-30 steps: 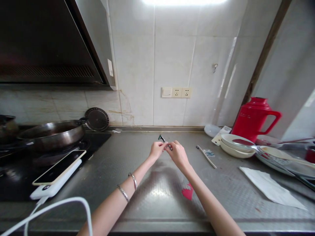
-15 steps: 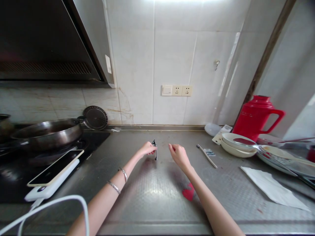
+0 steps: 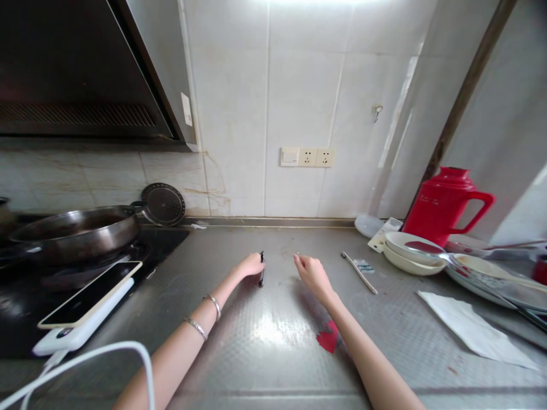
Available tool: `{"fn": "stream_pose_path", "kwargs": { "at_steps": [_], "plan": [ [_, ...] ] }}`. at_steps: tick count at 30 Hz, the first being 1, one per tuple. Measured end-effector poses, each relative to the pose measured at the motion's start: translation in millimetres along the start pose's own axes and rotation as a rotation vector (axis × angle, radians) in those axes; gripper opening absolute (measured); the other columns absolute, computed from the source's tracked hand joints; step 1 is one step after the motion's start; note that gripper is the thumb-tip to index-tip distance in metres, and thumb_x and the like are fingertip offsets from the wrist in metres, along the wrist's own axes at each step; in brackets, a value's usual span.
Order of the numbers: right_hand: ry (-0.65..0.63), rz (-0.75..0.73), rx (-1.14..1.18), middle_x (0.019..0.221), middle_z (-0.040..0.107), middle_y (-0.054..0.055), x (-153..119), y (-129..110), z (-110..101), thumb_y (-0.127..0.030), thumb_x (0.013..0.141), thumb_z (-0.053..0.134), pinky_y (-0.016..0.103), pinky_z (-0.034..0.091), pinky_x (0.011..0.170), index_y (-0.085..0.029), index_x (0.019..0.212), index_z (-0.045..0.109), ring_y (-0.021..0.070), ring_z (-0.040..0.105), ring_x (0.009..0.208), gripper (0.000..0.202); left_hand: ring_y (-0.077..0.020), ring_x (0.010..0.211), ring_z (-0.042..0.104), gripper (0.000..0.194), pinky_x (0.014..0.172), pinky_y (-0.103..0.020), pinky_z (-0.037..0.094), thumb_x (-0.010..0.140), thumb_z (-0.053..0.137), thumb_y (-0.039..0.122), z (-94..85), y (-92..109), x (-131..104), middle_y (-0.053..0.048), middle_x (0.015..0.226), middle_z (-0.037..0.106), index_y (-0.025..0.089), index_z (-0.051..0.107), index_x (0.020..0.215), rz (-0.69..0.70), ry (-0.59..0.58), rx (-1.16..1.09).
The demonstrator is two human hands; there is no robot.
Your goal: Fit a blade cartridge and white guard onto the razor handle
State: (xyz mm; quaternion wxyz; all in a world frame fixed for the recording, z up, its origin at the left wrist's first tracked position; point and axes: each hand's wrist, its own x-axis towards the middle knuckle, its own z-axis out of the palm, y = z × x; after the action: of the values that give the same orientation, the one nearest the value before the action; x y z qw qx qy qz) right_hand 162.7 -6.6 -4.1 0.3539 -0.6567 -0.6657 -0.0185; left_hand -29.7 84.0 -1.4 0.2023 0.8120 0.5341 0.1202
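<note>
My left hand [image 3: 251, 265] is closed on a small, slim black and silver object [image 3: 262, 270], held close above the metal counter [image 3: 256, 336]. To its right, my right hand [image 3: 313, 273] has its fingers curled together, and a tiny light spot shows at the fingertips; whether it is something held cannot be made out. A gap of bare counter separates the two hands. Under my right forearm lies a red piece [image 3: 328, 337]. Right of that hand are a toothbrush [image 3: 359, 273] and a small printed packet [image 3: 363, 266].
At the left stand a pan [image 3: 77, 233] on the stove, a phone [image 3: 92, 293] on a white power bank and a white cable [image 3: 143, 356]. At the right are stacked bowls [image 3: 412, 262], a red thermos [image 3: 442, 208] and a white paper sheet [image 3: 474, 327].
My left hand has moved slightly left and the slim object with it, which now stands more upright. My right hand has barely shifted.
</note>
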Motion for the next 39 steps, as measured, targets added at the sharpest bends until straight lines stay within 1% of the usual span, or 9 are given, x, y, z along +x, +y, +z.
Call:
{"fn": "stream_pose_path", "kwargs": {
  "at_steps": [5,8,11,14,17,21,24,29,39],
  "plan": [
    [-0.028,0.021,-0.034,0.053,0.057,0.005,-1.3,-2.0,-0.4,-0.041,0.089,0.029,0.024,0.023,0.048,-0.018,0.052,0.051,0.0108,0.043,0.046,0.048,-0.0164,0.058,0.059,0.026,0.056,-0.022,0.039,0.072,0.052,0.030,1.4,-0.6,-3.8,-0.006,0.049,0.059,0.015,0.060,0.052,0.014,0.023,0.050],
    [-0.039,0.028,-0.051,0.056,0.061,0.006,-0.9,-1.5,-2.4,-0.037,0.088,0.032,0.023,0.026,0.049,-0.018,0.056,0.056,0.0120,0.049,0.049,0.044,-0.0172,0.057,0.059,0.032,0.055,-0.023,0.038,0.076,0.048,0.035,2.4,-1.9,-8.8,-0.007,0.051,0.059,0.015,0.060,0.054,0.010,0.046,0.068],
    [-0.036,0.045,-0.045,0.066,0.066,0.007,4.1,8.1,-9.3,-0.031,0.084,0.039,0.021,0.032,0.053,-0.018,0.070,0.065,0.0146,0.058,0.060,0.033,-0.0174,0.058,0.060,0.037,0.055,-0.023,0.038,0.078,0.043,0.040,3.3,-3.5,-15.5,-0.008,0.053,0.060,0.014,0.061,0.058,-0.010,0.078,0.071],
    [-0.024,0.118,-0.062,0.077,0.069,0.008,13.5,32.3,-24.1,-0.025,0.078,0.044,0.021,0.039,0.062,-0.018,0.087,0.069,0.0170,0.062,0.074,0.027,-0.0186,0.063,0.062,0.038,0.056,-0.023,0.038,0.079,0.043,0.043,2.7,-1.8,-22.4,-0.009,0.060,0.064,0.014,0.063,0.065,-0.037,0.081,0.094],
    [-0.028,0.242,-0.167,0.085,0.069,0.009,21.5,67.7,-45.6,-0.022,0.075,0.045,0.023,0.042,0.069,-0.016,0.094,0.068,0.0191,0.063,0.084,0.030,-0.0216,0.072,0.064,0.039,0.058,-0.024,0.040,0.079,0.041,0.043,1.3,5.2,-28.2,-0.012,0.072,0.067,0.014,0.065,0.072,-0.065,0.076,0.170],
    [-0.123,0.452,-0.363,0.093,0.067,0.016,20.1,114.4,-72.1,-0.023,0.074,0.045,0.028,0.044,0.067,-0.014,0.093,0.067,0.0255,0.063,0.087,0.030,-0.0243,0.084,0.064,0.039,0.065,-0.028,0.044,0.080,0.040,0.043,0.4,16.4,-34.0,-0.014,0.088,0.068,0.015,0.066,0.083,-0.093,0.091,0.274],
    [-0.198,0.550,-0.440,0.093,0.065,0.018,12.5,139.1,-81.4,-0.028,0.074,0.046,0.032,0.045,0.064,-0.013,0.090,0.066,0.0293,0.063,0.086,0.029,-0.0243,0.090,0.063,0.038,0.070,-0.029,0.045,0.080,0.040,0.043,0.5,21.8,-37.1,-0.013,0.095,0.068,0.017,0.066,0.090,-0.126,0.083,0.323],
    [-0.288,0.610,-0.439,0.095,0.065,0.017,4.0,159.0,-79.4,-0.038,0.075,0.044,0.035,0.047,0.062,-0.016,0.090,0.065,0.0310,0.062,0.086,0.035,-0.0240,0.091,0.063,0.035,0.070,-0.028,0.046,0.079,0.042,0.039,2.6,25.3,-40.0,-0.012,0.097,0.067,0.017,0.066,0.092,-0.147,0.066,0.352],
    [-0.347,0.579,-0.416,0.095,0.066,0.018,6.0,168.3,-73.6,-0.042,0.073,0.043,0.034,0.047,0.063,-0.015,0.092,0.065,0.0298,0.063,0.086,0.040,-0.0249,0.088,0.063,0.031,0.069,-0.030,0.047,0.077,0.042,0.031,8.7,21.3,-38.0,-0.012,0.094,0.068,0.016,0.066,0.090,-0.123,0.083,0.376]
  ]
}}
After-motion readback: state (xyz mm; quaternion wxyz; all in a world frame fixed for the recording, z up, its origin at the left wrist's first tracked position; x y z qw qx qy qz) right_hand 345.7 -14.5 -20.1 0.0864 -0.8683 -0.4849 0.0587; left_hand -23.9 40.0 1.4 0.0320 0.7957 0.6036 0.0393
